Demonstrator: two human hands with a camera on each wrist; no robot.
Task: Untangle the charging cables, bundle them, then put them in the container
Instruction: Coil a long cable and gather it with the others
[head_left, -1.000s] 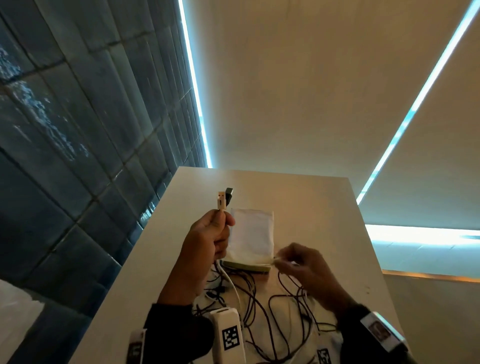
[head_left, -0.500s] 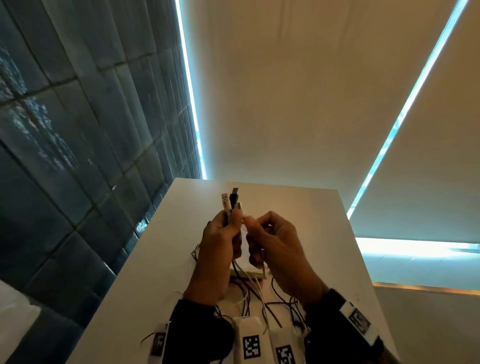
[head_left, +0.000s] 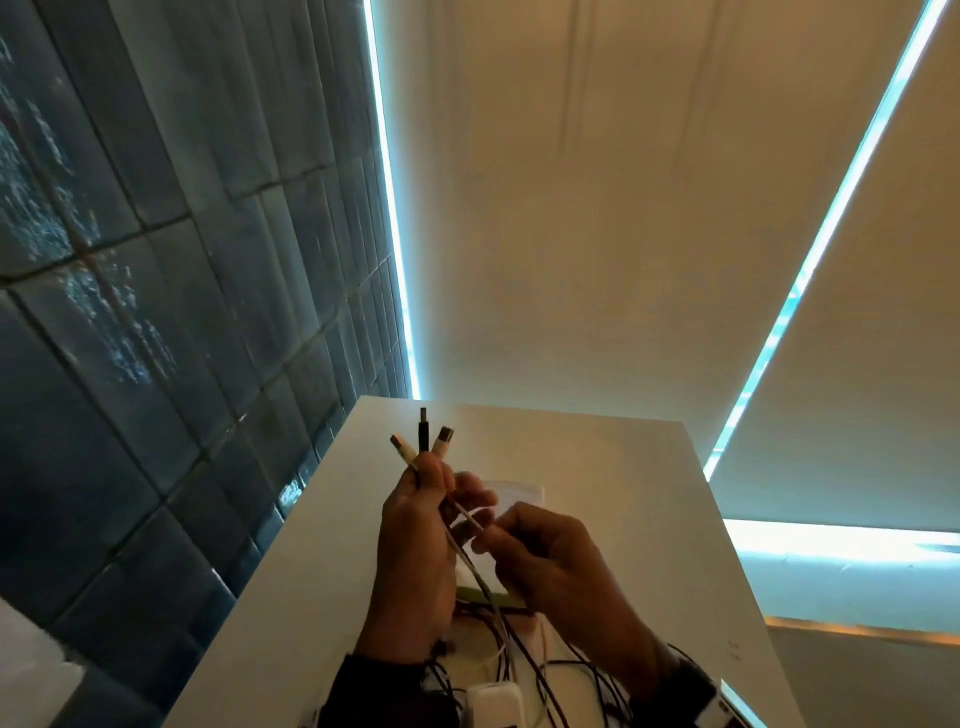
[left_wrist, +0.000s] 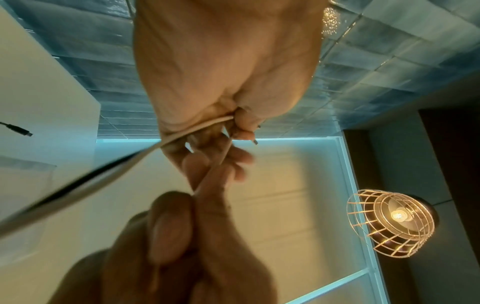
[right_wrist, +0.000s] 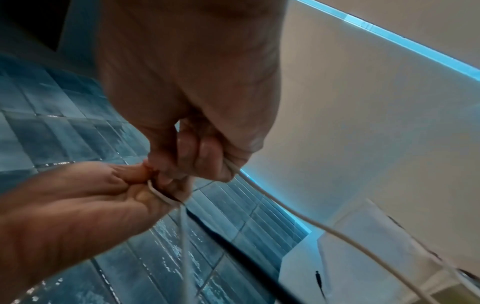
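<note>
So on the far left there's just the dark tiled wall (head_left: 156, 312), nothing to do with the job. Moving in, the left hand (head_left: 415, 540) is up off the table (head_left: 649, 467) with its fingers curled tight round three cable ends, and the plugs (head_left: 422, 434) fan out above the fist: a white one, a black one in the middle, another white one, all pointing up and away from the person. The cables (head_left: 498, 623) drop straight down from that fist into the loose black and white tangle on the table near the wrists.

Just right of that, the right hand (head_left: 545, 556) is pinching one white cable (right_wrist: 285, 211) just below the left fist, thumb and fingertips closed on it, with the two hands practically touching. The wrist view shows that cable running out from the pinch and down toward the table.

The container (head_left: 519, 491) sits flat on the table behind both hands, mostly hidden by them.

My guess is the bit that matters next: the cables' long run goes downward from the left grip, so the right hand, being the lower one, is the one placed to slide down the white cable and pull it free of the mess while the left just keeps the ends together
</note>
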